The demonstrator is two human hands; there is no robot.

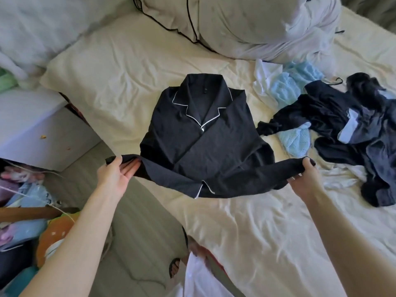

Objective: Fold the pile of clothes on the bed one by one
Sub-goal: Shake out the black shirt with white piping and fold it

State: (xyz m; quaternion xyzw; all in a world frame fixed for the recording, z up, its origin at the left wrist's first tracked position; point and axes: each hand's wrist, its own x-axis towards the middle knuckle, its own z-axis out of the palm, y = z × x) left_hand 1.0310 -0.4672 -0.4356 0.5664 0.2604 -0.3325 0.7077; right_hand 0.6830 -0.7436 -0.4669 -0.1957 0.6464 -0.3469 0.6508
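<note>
A black shirt with thin white piping on its collar lies on the bed, collar away from the person, sleeves folded in across the front. Its lower edge is lifted off the sheet between both hands.

The left hand grips the shirt's lower left corner: the thumb lies on top of the cloth and the fingers are curled beneath it, clamped on the fabric. The right hand holds the lower right corner in much the same way, with the cloth bunched over its knuckles; its fingers seem wrapped round the fabric, though most of them are hidden behind the cloth.

To the right of the shirt, on the sheet, lies the pile of clothes: dark navy and black garments tangled with a light blue knitted piece and some white cloth. The nearest dark sleeve of the pile lies just beside the shirt's right shoulder.

A cream pillow sits beyond the shirt, and a grey bundle of bedding with dark piping rests at the head of the bed.
</note>
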